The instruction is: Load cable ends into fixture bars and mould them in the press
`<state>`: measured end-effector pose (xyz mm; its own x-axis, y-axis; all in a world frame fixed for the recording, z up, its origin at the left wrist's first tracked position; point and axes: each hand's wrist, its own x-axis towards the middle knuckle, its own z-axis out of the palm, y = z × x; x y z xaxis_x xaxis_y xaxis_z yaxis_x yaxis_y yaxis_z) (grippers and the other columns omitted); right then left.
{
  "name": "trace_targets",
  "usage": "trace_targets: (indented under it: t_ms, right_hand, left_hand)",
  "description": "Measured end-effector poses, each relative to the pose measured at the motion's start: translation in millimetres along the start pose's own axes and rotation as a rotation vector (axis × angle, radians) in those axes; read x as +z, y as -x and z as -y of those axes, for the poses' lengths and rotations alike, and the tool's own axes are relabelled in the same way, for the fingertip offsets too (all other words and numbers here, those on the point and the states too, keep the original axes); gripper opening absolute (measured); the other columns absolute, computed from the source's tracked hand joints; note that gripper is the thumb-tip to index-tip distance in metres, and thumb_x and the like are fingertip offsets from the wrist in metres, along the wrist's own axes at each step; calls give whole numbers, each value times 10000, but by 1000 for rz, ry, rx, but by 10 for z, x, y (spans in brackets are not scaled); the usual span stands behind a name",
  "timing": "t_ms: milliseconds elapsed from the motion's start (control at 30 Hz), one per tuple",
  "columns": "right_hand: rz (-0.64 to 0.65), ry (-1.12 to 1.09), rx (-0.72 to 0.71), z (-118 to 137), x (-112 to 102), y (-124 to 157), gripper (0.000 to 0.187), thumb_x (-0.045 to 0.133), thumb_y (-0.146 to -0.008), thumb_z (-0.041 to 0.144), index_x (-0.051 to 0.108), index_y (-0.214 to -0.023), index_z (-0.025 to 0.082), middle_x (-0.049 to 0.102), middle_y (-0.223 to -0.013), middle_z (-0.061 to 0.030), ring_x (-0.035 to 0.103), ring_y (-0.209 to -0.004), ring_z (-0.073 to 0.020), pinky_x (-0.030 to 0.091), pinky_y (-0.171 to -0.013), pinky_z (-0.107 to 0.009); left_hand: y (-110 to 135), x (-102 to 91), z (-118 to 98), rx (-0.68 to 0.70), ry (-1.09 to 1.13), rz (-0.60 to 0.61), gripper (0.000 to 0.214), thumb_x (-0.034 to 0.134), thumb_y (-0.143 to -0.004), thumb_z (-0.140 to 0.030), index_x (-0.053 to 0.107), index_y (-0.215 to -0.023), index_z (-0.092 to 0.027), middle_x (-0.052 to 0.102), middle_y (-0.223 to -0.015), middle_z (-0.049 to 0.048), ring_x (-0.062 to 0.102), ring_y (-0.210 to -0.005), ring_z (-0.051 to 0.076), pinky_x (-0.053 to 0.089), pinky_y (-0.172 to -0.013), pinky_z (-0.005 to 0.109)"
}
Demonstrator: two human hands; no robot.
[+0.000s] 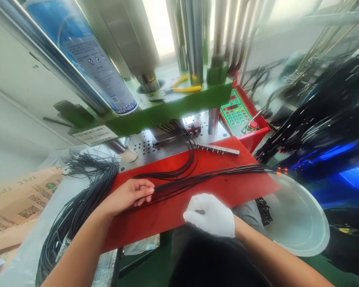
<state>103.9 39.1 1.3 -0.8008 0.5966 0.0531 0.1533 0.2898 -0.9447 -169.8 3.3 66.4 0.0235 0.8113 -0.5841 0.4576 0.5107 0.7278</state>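
Note:
My bare left hand (131,195) pinches a bundle of thin black cables (194,181) between thumb and fingers. The bundle stretches right across the red board (167,217), and its far ends show orange tips. In a white glove, my right hand (211,216) hovers over the board's front edge with its fingers curled closed; whether anything is inside is hidden. Behind the bundle, other black cables (193,155) curve up into the green press (173,107). A slim metal bar with small pins (218,149) lies on the board near the press.
Yellow-handled pliers (187,88) and a blue-white spray can (92,59) rest on the press. A red control box (251,127) stands at right, above a translucent tub (305,223). More black cables (80,199) hang at left beside a cardboard-coloured sack (24,199).

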Motion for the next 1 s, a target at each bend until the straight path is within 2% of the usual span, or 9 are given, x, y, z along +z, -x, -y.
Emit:
trace_targets:
  t_ms: [167,300,367,467,600,667,733,833,1000]
  right_hand:
    - [-30,-203,150,39,21,5,220,557,-853,286,657,-701,162,635,-715,2,577,-684,-118,441,-663,-228]
    - [-70,-511,299,133,116,-85,286,564,-851,377,666,-755,127,671,-766,-53,631,-715,-152,498,-684,-263]
    - [-113,-698,365,156,189,-189,324,605,-824,432,662,-865,115,686,-838,-83,652,-690,-158,524,-686,-291]
    - [-165,-975,428,125,302,-364,475,680,-761,486,625,-1027,95,678,-979,-143,682,-722,-190,551,-698,-329]
    - [-298,-1099,317,72,397,-495,550,667,-783,484,601,-1144,74,686,-945,-142,690,-820,-224,552,-769,-346]
    - [-317,-1112,274,91,403,-510,546,656,-797,467,586,-1196,101,688,-963,-124,687,-857,-225,549,-792,-344]
    - [-308,-1124,296,127,377,-516,515,666,-787,450,605,-1176,118,693,-952,-112,690,-833,-218,555,-770,-329]
    - [-363,-1159,313,142,259,-528,424,679,-775,424,654,-1083,134,695,-984,-110,683,-841,-213,563,-735,-311]
    - [-604,-1275,200,-57,-117,-514,295,657,-821,354,677,-1027,145,686,-1077,-120,634,-1006,-235,550,-829,-367]
  left_hand:
    - [-98,125,-148,50,135,44,351,636,-790,-403,589,-964,-102,685,-790,89,550,-541,112,412,-501,234]
    - [-66,104,-151,92,192,4,324,649,-792,-372,581,-964,-105,687,-746,70,593,-559,127,437,-511,234]
    - [-28,85,-148,104,213,13,326,671,-783,-355,573,-974,-111,678,-727,54,559,-508,103,400,-471,214]
    - [30,81,-164,128,213,44,317,691,-775,-325,583,-983,-111,655,-653,22,532,-479,88,392,-473,206]
    - [79,107,-189,127,211,62,299,658,-810,-329,595,-994,-102,694,-693,61,614,-575,137,467,-563,244]
    - [86,116,-186,128,218,62,305,650,-818,-334,596,-999,-95,708,-725,79,624,-588,142,481,-578,251]
    - [85,116,-176,146,226,59,304,654,-817,-330,596,-994,-90,710,-725,82,628,-589,143,482,-572,246]
    - [72,112,-159,160,229,55,304,667,-808,-324,598,-990,-90,710,-717,84,639,-596,155,491,-567,249]
    - [37,129,-149,165,234,40,313,688,-794,-327,593,-980,-95,713,-747,89,644,-606,158,502,-575,258]
